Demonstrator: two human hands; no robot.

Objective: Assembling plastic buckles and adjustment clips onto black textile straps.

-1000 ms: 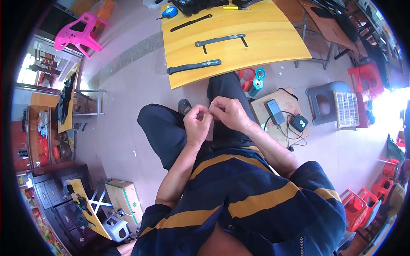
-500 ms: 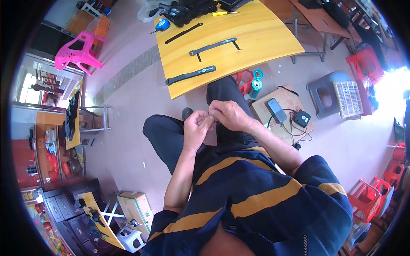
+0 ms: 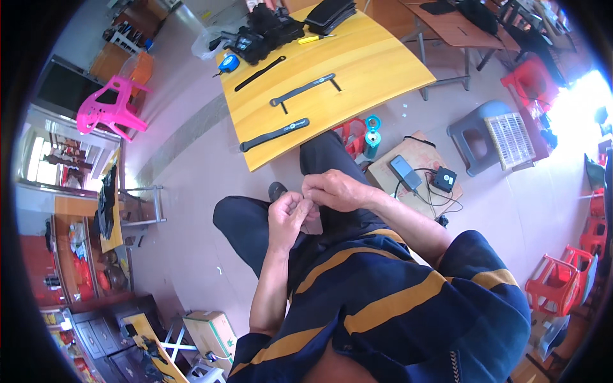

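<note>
My left hand (image 3: 287, 218) and my right hand (image 3: 336, 189) meet above my lap, fingertips pinched close together. Whatever they hold, if anything, is too small or hidden to make out. Beyond them stands a yellow wooden table (image 3: 377, 70). On its near part lies a dark strap with a printed label (image 3: 274, 135). Farther back is a second labelled strap (image 3: 303, 89) with two short black strips (image 3: 284, 108) beside it. A narrow black strap (image 3: 260, 73) lies toward the far left.
A blue tape measure (image 3: 228, 63), a yellow-handled screwdriver (image 3: 313, 39) and a heap of black straps (image 3: 268, 29) sit on the table's far side. Right of my leg are a teal bottle (image 3: 372, 137) and a cardboard box (image 3: 418, 191) carrying a power bank (image 3: 405, 172). A pink chair (image 3: 112, 105) stands left.
The view has shifted, so the table appears lower and farther left. My hands stay together, fingertips pinched, a little lower in the picture.
</note>
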